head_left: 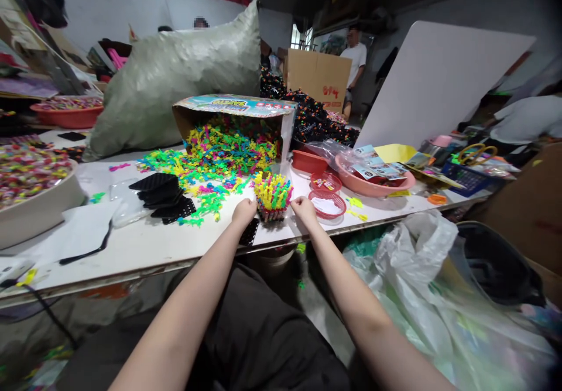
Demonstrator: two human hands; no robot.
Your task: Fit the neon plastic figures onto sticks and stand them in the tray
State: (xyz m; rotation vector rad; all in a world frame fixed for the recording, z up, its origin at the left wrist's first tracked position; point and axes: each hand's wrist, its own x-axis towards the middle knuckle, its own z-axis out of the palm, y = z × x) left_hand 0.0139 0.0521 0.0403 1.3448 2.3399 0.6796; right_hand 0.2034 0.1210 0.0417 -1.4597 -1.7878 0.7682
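While a black grid [249,233] lies near the edge of the table [206,243], the toy bunch [273,195] stands just beyond, its figures' long axes upright, between left hand [243,211] and right hand [304,208]. Both have fingers drawn in narrowly; whether they grip a piece, I cannot tell. A red basket [339,211] flanks the right, black pads [162,189] the left; farther back, loose toys [230,148] spill from a box [237,104] before a sack [184,69].
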